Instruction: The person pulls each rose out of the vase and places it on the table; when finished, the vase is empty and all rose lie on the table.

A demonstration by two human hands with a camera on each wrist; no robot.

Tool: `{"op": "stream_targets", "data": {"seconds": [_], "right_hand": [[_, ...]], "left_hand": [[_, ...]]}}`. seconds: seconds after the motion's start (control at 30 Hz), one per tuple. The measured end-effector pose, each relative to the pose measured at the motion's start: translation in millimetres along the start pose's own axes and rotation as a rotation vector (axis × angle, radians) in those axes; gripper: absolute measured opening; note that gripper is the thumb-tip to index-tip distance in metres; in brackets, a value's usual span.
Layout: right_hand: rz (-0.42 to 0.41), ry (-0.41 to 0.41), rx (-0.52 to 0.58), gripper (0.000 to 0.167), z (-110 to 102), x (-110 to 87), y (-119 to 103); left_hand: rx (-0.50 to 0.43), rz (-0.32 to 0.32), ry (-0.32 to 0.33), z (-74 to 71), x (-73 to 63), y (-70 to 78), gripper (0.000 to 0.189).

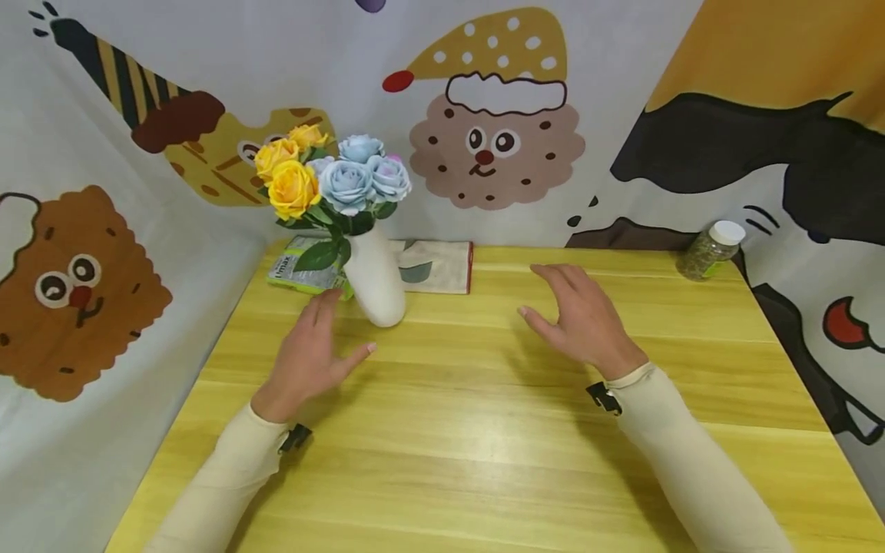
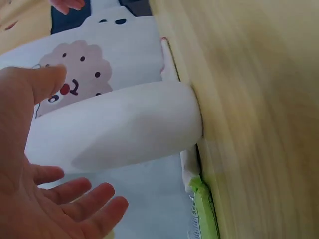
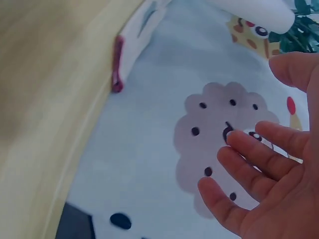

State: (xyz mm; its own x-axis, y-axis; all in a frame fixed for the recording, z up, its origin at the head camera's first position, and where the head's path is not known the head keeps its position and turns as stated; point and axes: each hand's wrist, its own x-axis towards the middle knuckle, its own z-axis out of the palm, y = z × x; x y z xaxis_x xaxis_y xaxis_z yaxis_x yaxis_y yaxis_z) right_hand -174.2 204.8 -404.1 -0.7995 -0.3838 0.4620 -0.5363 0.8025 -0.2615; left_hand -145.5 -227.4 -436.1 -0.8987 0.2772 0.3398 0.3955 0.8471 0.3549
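A white vase [image 1: 376, 280] stands toward the back left of the table, holding yellow roses [image 1: 293, 190] and light blue roses [image 1: 347, 185] with green leaves. My left hand [image 1: 309, 357] is just in front and left of the vase, thumb spread from the fingers. In the left wrist view the vase [image 2: 134, 127] lies between thumb and fingers, with neither gripping it. My right hand [image 1: 579, 315] hovers over the table right of the vase, thumb apart and nothing held. The right wrist view shows its fingers [image 3: 261, 162] loosely spread.
Behind the vase lie a green-and-grey packet [image 1: 299, 265] and a flat cream cloth item [image 1: 442, 267] with a red edge. A jar [image 1: 710, 250] with a white lid stands at the back right. A printed curtain [image 1: 366, 77] closes off the wooden table's [image 1: 470, 430] back and sides.
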Motion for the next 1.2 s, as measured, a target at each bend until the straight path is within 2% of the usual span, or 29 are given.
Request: {"op": "stream_targets", "data": {"seconds": [0.07, 0.33, 0.6, 0.77, 0.97, 1.2], "right_hand": [[-0.004, 0.002, 0.028, 0.068, -0.2, 7.8, -6.1], [-0.002, 0.002, 0.168, 0.061, 3.3, 43.3, -33.2], [-0.034, 0.024, 0.367, 0.048, 8.2, 79.5, -61.7], [-0.013, 0.022, 0.509, 0.041, 12.8, 98.5, -81.2], [0.046, 0.007, 0.656, 0.032, 24.5, 119.9, -101.3], [0.029, 0.018, 0.729, 0.030, 37.3, 147.6, -125.3]], "left_hand": [[-0.055, -0.028, 0.005, -0.5, 5.3, -1.3, 0.106], [-0.371, -0.120, 0.062, 0.5, 29.4, -5.5, 0.095], [-0.548, -0.211, 0.097, 1.5, 45.7, -3.2, 0.096], [-0.696, -0.281, 0.106, 2.4, 53.3, 0.8, 0.095], [-0.753, -0.296, 0.114, 5.7, 60.9, 0.3, 0.094], [-0.802, -0.276, 0.130, 6.2, 67.7, -1.2, 0.093]]}}
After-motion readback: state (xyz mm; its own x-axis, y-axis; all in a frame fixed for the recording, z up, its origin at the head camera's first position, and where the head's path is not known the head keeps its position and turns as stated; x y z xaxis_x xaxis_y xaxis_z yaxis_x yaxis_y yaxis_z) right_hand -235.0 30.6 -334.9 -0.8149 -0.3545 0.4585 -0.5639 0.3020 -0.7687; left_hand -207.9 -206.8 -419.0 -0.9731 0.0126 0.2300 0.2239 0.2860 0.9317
